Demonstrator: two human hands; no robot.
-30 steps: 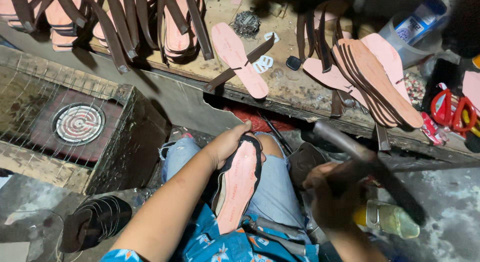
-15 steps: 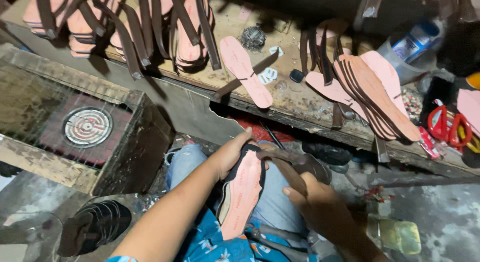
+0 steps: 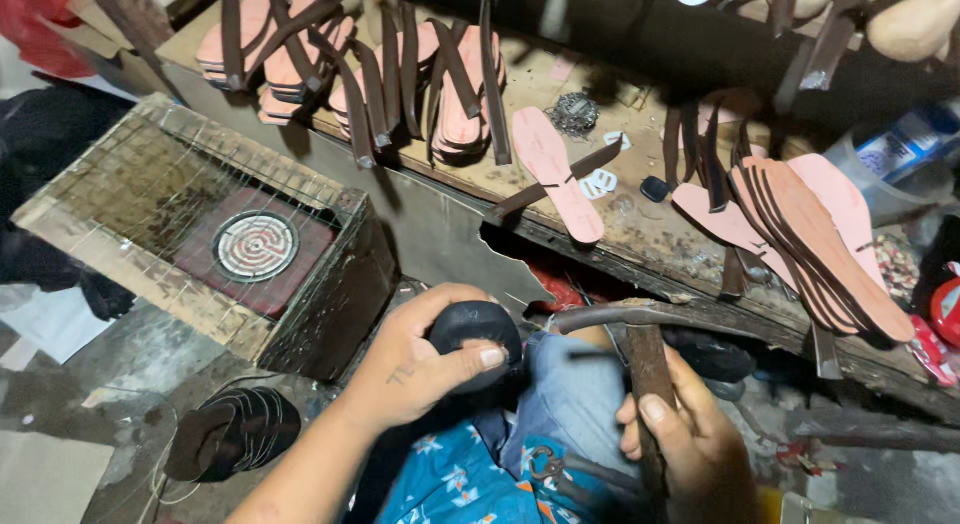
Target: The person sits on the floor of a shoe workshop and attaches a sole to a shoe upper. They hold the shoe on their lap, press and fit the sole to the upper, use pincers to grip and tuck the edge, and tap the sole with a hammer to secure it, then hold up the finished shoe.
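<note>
Down low, left hand [image 3: 425, 364] clasps a black heel [image 3: 478, 334]; right hand [image 3: 690, 449] grips a hammer [image 3: 645, 359].

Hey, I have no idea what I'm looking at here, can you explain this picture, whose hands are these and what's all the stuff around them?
The picture comes from a camera worn on a person's head, looking down at their own lap and hands. The left hand grips a dark rounded object over the knee. The right hand holds the wooden handle of a hammer-like tool with a dark curved metal head. Ahead is a worn wooden workbench with pink shoe insoles, some single and some stacked, and dark straps hanging over them. On the left stands a box with a wire grid over a round coil heater. A stack of dark soles lies on the floor.
</note>
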